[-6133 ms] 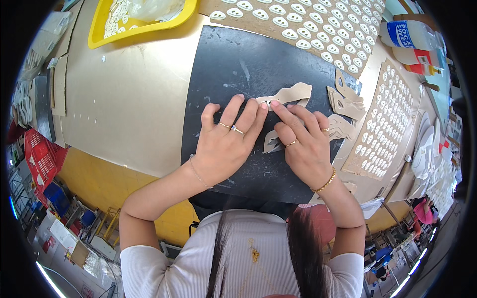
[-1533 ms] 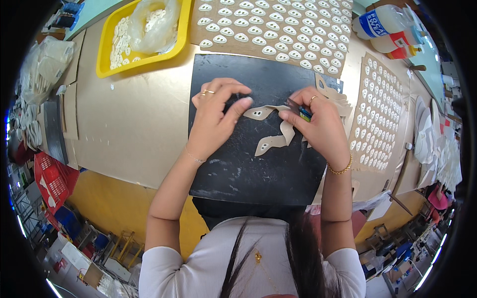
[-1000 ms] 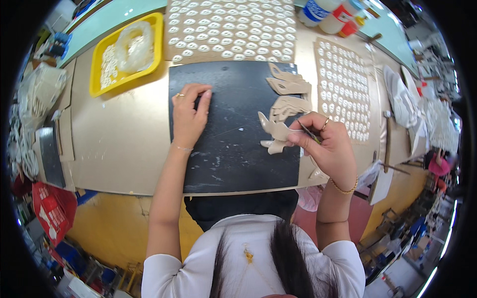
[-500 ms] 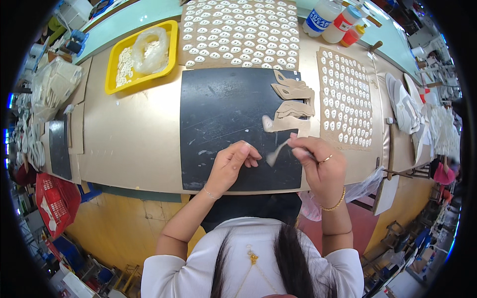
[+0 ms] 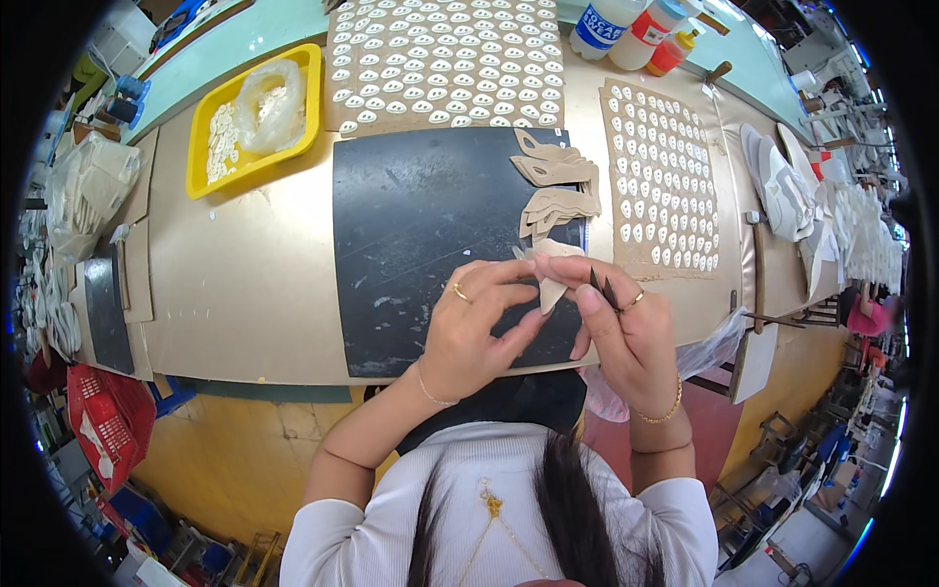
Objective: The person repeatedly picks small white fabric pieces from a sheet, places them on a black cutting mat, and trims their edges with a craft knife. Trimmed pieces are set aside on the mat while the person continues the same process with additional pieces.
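Over the right side of the black board (image 5: 421,245), both my hands meet at a small beige cut piece (image 5: 553,294). My left hand (image 5: 479,318) pinches it from the left between thumb and fingers. My right hand (image 5: 626,338) grips the piece's upper edge with its fingertips. A dark two-pronged tool (image 5: 603,290), like tweezers, also sits in my right hand with its points up; the rest is hidden in the palm. Just beyond my fingers lie overlapping beige cut pieces (image 5: 558,203), some with an oval hole, at the board's right edge.
Sheets with rows of small white pieces lie behind the board (image 5: 450,59) and to its right (image 5: 665,176). A yellow tray (image 5: 315,108) holds loose white pieces and a plastic bag. Bottles (image 5: 636,39) stand at the back right. A red basket (image 5: 98,411) is at the left.
My left hand has moved right and up, from beside the piece to pinching it. The beige piece, earlier blurred in my right hand, is now between both hands. The view has shifted slightly.
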`<state>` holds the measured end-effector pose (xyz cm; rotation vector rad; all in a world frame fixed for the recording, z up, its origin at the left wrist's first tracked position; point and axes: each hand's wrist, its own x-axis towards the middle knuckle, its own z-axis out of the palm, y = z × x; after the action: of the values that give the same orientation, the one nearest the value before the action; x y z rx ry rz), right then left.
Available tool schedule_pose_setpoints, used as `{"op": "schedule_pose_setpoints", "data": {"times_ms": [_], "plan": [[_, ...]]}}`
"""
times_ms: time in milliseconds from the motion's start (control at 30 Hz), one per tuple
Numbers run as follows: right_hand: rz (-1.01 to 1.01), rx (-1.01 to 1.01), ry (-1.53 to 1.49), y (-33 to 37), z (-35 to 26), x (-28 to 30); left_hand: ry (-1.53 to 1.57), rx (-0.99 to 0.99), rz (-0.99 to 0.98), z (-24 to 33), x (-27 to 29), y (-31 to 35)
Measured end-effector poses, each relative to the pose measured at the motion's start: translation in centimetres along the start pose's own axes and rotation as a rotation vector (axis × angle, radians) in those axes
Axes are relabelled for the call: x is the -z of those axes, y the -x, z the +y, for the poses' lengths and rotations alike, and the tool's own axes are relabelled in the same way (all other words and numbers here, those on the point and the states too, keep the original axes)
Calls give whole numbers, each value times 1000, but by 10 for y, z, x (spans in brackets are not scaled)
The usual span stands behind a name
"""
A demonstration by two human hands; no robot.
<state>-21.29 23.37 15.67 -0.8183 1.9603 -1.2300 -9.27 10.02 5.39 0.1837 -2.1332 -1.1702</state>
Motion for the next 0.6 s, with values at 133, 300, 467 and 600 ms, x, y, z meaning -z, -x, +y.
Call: {"op": "schedule_pose_setpoints", "data": {"times_ms": [133,300,467,600], "plan": [[-16,347,211,-2,18,2,88,80,-1,7,2,5],[-31,411,522,4,26,-1,211,185,-155,8,18,16],[-28,425,484,24,31,5,382,334,-257,0,17,27],[-56,374,428,49,40,14,463,518,-85,-25,13,50]]}}
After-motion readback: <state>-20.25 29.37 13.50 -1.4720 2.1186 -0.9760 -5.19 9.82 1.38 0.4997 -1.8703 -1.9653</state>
